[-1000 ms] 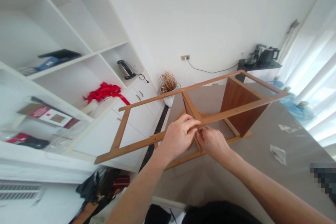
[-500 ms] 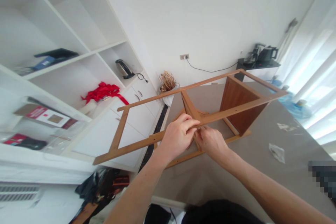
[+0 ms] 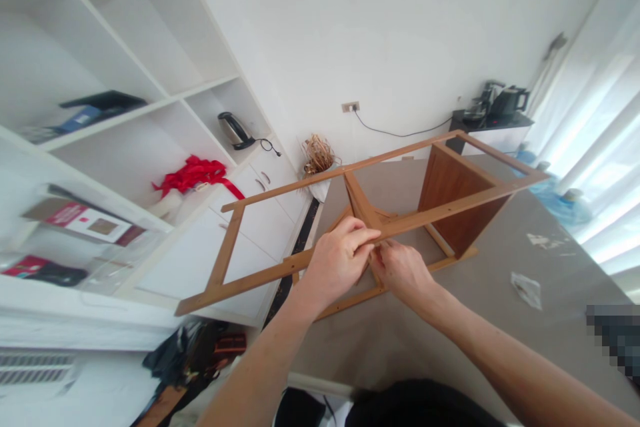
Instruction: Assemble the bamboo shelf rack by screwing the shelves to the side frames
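A brown wooden furniture frame with long rails and crossbars rests on its side on the grey table. One end holds a solid wood panel. My left hand is closed over the near upper rail, thumb and fingers around the wood where a slanted crosspiece meets it. Just right of it, my right hand is closed in a pinch against the underside of that rail. Whatever its fingertips hold is hidden behind the fingers and the rail.
A small clear plastic bag lies on the table's right part. Large water bottles stand beyond its right edge. White shelving at left carries an electric kettle and red ribbon. A dried plant stands by the wall.
Both hands keep their places on the rail, and the frame stays put. The view has shifted very slightly.
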